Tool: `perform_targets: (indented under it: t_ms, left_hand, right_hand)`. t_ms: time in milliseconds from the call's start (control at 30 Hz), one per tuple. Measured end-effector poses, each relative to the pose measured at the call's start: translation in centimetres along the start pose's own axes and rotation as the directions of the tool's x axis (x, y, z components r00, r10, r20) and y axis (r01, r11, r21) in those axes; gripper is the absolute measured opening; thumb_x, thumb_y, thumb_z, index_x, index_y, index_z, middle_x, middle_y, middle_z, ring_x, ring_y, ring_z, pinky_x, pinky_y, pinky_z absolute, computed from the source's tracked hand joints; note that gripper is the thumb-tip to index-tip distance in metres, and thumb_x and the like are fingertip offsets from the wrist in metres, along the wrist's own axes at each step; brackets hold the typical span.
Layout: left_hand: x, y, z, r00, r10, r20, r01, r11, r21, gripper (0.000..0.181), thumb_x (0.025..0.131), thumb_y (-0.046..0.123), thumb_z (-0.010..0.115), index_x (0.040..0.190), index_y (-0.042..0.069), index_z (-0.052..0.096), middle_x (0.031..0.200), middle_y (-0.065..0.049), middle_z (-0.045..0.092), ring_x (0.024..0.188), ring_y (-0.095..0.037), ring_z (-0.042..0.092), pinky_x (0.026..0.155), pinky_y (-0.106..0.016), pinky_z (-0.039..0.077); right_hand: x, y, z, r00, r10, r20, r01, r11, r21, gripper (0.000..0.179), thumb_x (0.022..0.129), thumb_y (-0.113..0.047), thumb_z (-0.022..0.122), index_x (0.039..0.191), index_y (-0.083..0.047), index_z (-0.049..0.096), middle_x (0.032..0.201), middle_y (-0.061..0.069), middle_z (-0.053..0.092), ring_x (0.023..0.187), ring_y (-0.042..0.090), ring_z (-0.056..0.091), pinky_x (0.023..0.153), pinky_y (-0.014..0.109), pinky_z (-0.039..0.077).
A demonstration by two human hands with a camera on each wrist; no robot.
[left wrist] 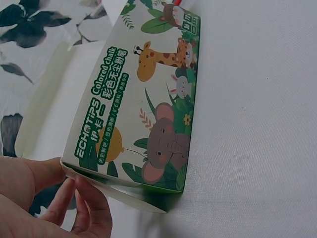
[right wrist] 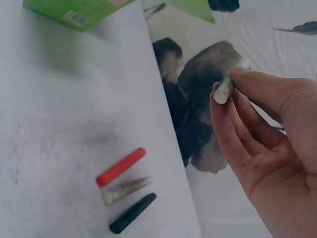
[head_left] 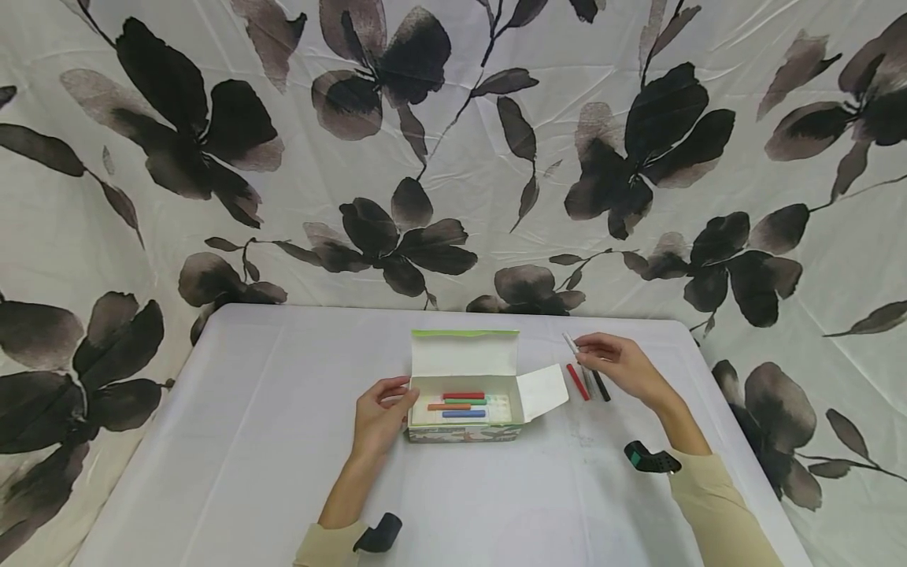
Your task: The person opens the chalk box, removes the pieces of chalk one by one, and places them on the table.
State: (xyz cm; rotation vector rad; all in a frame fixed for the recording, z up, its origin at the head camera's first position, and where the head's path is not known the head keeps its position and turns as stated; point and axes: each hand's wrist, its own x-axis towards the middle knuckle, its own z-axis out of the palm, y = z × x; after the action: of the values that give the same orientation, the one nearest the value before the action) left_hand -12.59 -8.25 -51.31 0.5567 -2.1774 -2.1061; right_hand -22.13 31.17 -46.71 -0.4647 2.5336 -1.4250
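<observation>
An open cardboard chalk box, printed with cartoon animals in the left wrist view, stands on the table with its lid raised. Inside lie several coloured sticks, among them an orange chalk and a blue chalk. My left hand pinches the box's left edge between thumb and fingers. Over the table to the right of the box, my right hand holds a white chalk stick between thumb and fingertips. Below it lie a red chalk, a pale chalk and a black chalk, side by side.
A side flap sticks out from the box's right end, towards the loose chalks. Faint smudges mark the white tablecloth. Behind the table's far edge hangs a floral cloth. Black wrist devices sit at both sleeves.
</observation>
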Motion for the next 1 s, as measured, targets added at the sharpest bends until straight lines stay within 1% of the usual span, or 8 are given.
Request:
perform_targets:
  t_ms: [167,300,467,533,600,800,900,1000]
  left_hand:
    - [-0.1,0.1,0.0,1.0,0.003,-0.006,-0.003,1.0,0.002,0.035,0.092,0.009,0.078,0.123,-0.003,0.068,0.109,-0.014,0.065,0.083,-0.01,0.061,0.061,-0.021,0.053]
    - [0.1,0.0,0.0,1.0,0.001,-0.007,-0.001,1.0,0.007,0.033,0.092,0.009,0.078,0.122,-0.003,0.069,0.108,-0.014,0.065,0.085,-0.012,0.062,0.061,-0.021,0.053]
    - [0.2,-0.2,0.1,1.0,-0.005,-0.007,0.005,1.0,0.015,0.032,0.092,0.009,0.077,0.122,-0.001,0.069,0.108,-0.013,0.064,0.087,-0.014,0.062,0.062,-0.02,0.053]
    - [0.2,-0.2,0.1,1.0,-0.003,-0.007,0.003,1.0,0.016,0.032,0.092,0.009,0.077,0.122,-0.001,0.069,0.109,-0.014,0.064,0.087,-0.014,0.062,0.062,-0.02,0.053]
    - [0.2,-0.2,0.1,1.0,0.003,-0.006,-0.003,1.0,0.015,0.032,0.092,0.009,0.077,0.121,-0.001,0.069,0.109,-0.015,0.064,0.086,-0.013,0.062,0.062,-0.02,0.053]
    - [0.3,-0.3,0.1,1.0,0.01,0.0,-0.01,1.0,0.008,0.031,0.092,0.008,0.077,0.121,-0.002,0.069,0.107,-0.014,0.063,0.083,-0.012,0.061,0.061,-0.02,0.053]
    - [0.2,-0.3,0.0,1.0,0.015,-0.002,-0.015,1.0,0.013,0.031,0.092,0.008,0.077,0.121,-0.002,0.069,0.106,-0.013,0.064,0.083,-0.013,0.061,0.061,-0.02,0.053]
    - [0.2,-0.2,0.1,1.0,0.02,-0.004,-0.02,1.0,0.018,0.032,0.092,0.008,0.077,0.121,-0.002,0.069,0.107,-0.014,0.064,0.084,-0.014,0.06,0.06,-0.02,0.053]
  right_hand:
    - [-0.4,1.3,-0.2,0.998,0.028,-0.056,-0.029,1.0,-0.01,0.041,0.102,-0.017,0.067,0.135,0.006,0.059,0.122,0.023,0.066,0.106,0.012,0.067,0.089,0.025,0.057]
    - [-0.9,2.5,-0.4,0.994,0.057,-0.094,-0.061,0.998,-0.033,0.043,0.102,-0.02,0.067,0.135,0.007,0.059,0.121,0.023,0.066,0.103,0.008,0.067,0.088,0.026,0.057]
    - [-1.4,4.4,-0.7,0.986,0.097,-0.136,-0.105,0.993,-0.049,0.042,0.103,-0.02,0.066,0.134,0.007,0.059,0.123,0.024,0.066,0.103,0.007,0.066,0.088,0.029,0.058]
    - [-1.6,5.1,-0.8,0.981,0.119,-0.155,-0.129,0.99,-0.055,0.042,0.103,-0.02,0.066,0.134,0.007,0.059,0.123,0.024,0.066,0.102,0.008,0.066,0.087,0.029,0.058]
    - [-1.7,5.6,-0.9,0.973,0.147,-0.179,-0.16,0.985,-0.062,0.042,0.103,-0.02,0.066,0.135,0.007,0.059,0.123,0.024,0.066,0.103,0.011,0.066,0.085,0.024,0.057]
    - [-2.2,6.7,-0.8,0.954,0.202,-0.221,-0.227,0.969,-0.094,0.044,0.103,-0.023,0.066,0.136,0.006,0.059,0.124,0.023,0.066,0.114,0.031,0.064,0.081,0.011,0.049]
    - [-2.5,7.2,-0.7,0.953,0.207,-0.222,-0.234,0.967,-0.104,0.043,0.104,-0.022,0.064,0.135,0.007,0.059,0.124,0.024,0.065,0.117,0.037,0.062,0.079,0.01,0.048]
    - [-2.8,7.6,-0.5,0.955,0.201,-0.219,-0.229,0.967,-0.109,0.04,0.104,-0.018,0.064,0.134,0.009,0.059,0.122,0.026,0.066,0.114,0.036,0.064,0.078,0.012,0.049]
